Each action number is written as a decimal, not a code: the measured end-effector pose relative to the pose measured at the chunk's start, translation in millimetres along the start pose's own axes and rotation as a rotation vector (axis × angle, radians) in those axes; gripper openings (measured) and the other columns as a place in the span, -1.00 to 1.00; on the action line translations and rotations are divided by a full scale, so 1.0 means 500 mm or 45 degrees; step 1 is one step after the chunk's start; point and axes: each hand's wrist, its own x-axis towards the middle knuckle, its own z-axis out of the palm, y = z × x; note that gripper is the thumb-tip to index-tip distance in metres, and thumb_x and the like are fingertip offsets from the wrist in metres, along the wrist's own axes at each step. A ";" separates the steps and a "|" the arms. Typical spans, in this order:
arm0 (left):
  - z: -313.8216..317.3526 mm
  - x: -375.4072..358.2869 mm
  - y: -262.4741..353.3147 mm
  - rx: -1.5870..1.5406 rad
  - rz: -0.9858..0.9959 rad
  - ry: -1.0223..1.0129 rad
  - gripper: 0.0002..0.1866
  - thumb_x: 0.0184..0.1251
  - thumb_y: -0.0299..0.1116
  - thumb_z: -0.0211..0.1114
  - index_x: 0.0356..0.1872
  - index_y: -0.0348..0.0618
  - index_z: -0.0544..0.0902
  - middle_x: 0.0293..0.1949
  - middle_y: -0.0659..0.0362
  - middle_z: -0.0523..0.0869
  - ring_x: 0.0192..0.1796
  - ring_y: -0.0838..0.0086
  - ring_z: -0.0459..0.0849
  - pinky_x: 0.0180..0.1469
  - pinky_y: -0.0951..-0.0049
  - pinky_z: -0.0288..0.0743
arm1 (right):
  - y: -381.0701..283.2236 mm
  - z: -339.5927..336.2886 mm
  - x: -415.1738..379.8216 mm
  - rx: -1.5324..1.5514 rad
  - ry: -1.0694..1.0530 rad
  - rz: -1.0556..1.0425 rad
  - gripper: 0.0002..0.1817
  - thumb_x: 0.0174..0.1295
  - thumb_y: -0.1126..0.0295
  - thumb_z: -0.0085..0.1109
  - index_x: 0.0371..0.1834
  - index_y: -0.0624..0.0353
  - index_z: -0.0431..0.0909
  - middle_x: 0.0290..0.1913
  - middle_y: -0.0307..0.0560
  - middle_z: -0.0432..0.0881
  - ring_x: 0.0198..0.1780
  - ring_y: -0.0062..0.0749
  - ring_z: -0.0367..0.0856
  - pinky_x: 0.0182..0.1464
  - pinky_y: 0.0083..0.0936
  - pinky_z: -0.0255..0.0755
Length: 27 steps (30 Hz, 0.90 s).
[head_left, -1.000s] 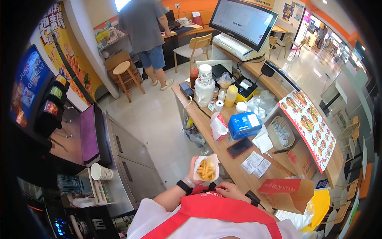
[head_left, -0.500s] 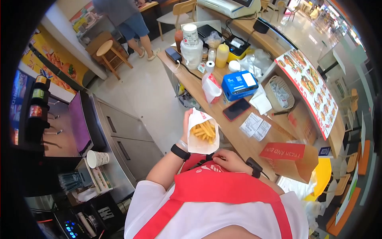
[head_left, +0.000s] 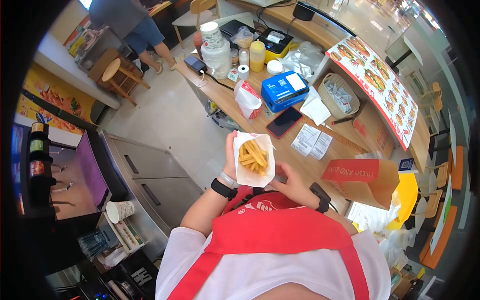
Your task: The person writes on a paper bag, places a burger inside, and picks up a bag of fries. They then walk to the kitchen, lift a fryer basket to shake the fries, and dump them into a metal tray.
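Note:
A white paper bag of French fries (head_left: 254,156) is in my left hand (head_left: 230,159), which is closed around its left side. The bag's mouth faces me, showing the yellow fries inside. My right hand (head_left: 292,184) is at the bag's lower right edge with fingers apart; whether they touch the paper is hard to tell. Beyond them on the wooden counter (head_left: 280,145) stands another red and white paper bag (head_left: 248,99). A dark phone (head_left: 284,122) lies beside a blue box (head_left: 285,91).
On the right stands a brown paper bag (head_left: 367,182) with a red band. Receipts (head_left: 311,141), a wicker basket (head_left: 340,95) and a menu board (head_left: 375,80) are behind it. A paper cup (head_left: 120,212) stands on the left. A person (head_left: 125,22) is at the back left.
My right hand has moved up from the apron to the bag's lower right edge. The fries' bag now faces me more squarely. The view has shifted, sliding the counter items left and up.

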 end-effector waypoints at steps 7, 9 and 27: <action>0.001 0.005 -0.025 -0.022 0.079 -0.029 -0.55 0.03 0.13 -0.10 -0.45 -0.05 0.50 -0.47 0.10 0.59 -0.44 0.24 0.57 -0.34 0.32 0.48 | -0.050 -0.013 0.009 -0.090 -0.012 -0.205 -0.34 -0.15 0.39 0.24 0.07 0.21 0.16 -0.08 -0.02 0.35 -0.08 -0.33 0.38 -0.08 -0.47 0.29; 0.012 0.002 -0.025 -0.057 0.073 -0.067 -0.55 0.04 0.12 -0.10 -0.44 -0.06 0.50 -0.44 0.09 0.58 -0.42 0.25 0.57 -0.33 0.33 0.48 | -0.042 -0.009 0.010 -0.085 -0.001 -0.200 -0.33 -0.17 0.39 0.25 0.07 0.22 0.16 -0.07 -0.01 0.34 -0.07 -0.32 0.37 -0.08 -0.47 0.29; 0.030 -0.023 -0.037 -0.067 -0.033 -0.124 -0.44 0.06 0.16 -0.12 -0.33 -0.20 0.50 -0.39 0.02 0.58 -0.37 0.24 0.57 -0.26 0.33 0.48 | -0.045 -0.009 0.012 -0.129 0.039 -0.267 -0.30 -0.19 0.45 0.24 0.08 0.27 0.12 -0.08 0.02 0.30 -0.11 -0.33 0.38 -0.05 -0.47 0.28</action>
